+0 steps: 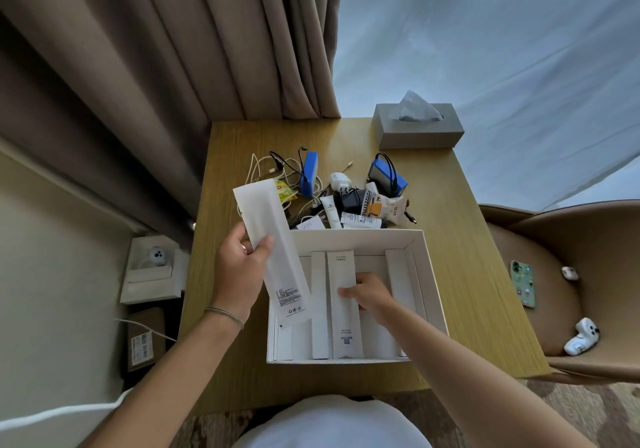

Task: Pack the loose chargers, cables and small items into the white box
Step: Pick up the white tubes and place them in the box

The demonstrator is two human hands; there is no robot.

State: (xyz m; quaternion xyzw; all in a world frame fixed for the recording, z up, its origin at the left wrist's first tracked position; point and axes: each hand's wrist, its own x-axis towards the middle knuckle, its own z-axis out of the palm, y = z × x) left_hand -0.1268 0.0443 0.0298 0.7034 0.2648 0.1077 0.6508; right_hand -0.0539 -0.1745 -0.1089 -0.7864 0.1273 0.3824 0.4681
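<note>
The open white box (431, 281) sits on the wooden table in front of me, with several long white slim boxes lying side by side inside. My left hand (239, 267) holds one long white slim box (273, 250) tilted above the box's left edge. My right hand (370, 293) rests inside the white box with its fingers on a standing slim box (341, 305). Behind the box lies a pile of loose items: white cables (263, 170), a blue power bank (309, 174), a second blue pack (386, 175), a white charger (339, 181), a black adapter (353, 200), tubes and sachets.
A grey tissue box (417, 125) stands at the table's far right corner. A chair (561, 291) on the right carries a phone (522, 283) and white game controllers (581, 336). Cardboard and white packaging (150, 274) lie on the floor to the left. Curtains hang behind.
</note>
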